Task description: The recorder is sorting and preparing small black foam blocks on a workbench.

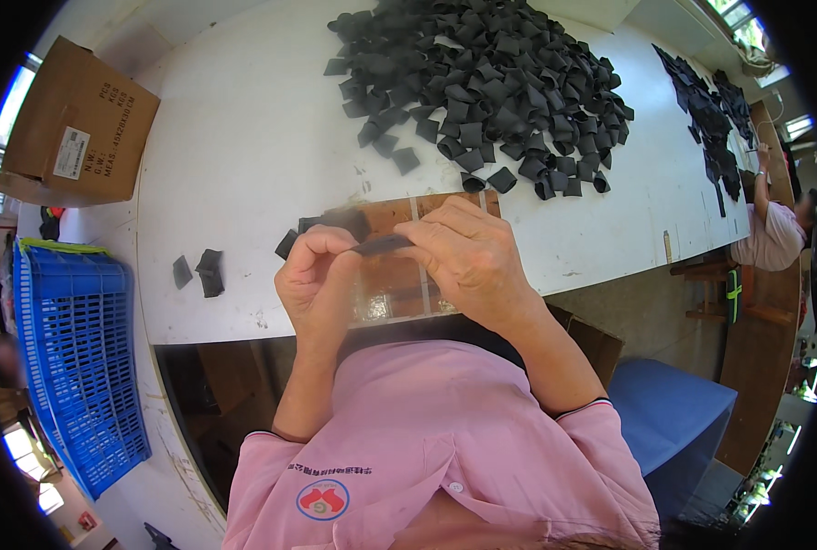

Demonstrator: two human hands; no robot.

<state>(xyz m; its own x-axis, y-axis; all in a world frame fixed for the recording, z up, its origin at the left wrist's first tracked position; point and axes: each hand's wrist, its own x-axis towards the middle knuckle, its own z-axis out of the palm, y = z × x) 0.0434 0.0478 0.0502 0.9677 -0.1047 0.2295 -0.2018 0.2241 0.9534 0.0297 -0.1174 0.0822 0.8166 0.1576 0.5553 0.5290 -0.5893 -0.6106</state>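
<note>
Between my two hands a small black fabric piece [381,246] is held flat, just above a brown board [390,213] with pale tape strips. My left hand [317,275] pinches its left end between thumb and bent fingers. At its right end, the thumb and fingers of my right hand [468,247] are closed on it. Beside the left hand, a few black pieces [287,244] lie at the board's far left corner. Farther off spreads a large heap of similar black folded pieces [500,87], many of them open like short tubes.
Two black pieces [209,272] lie left on the white table [234,165]. A cardboard box [83,128] stands at far left, with a blue plastic basket [83,357] nearer. More black material [706,119] lies at far right, near another person [775,225]. A blue covered item [670,403] is at lower right.
</note>
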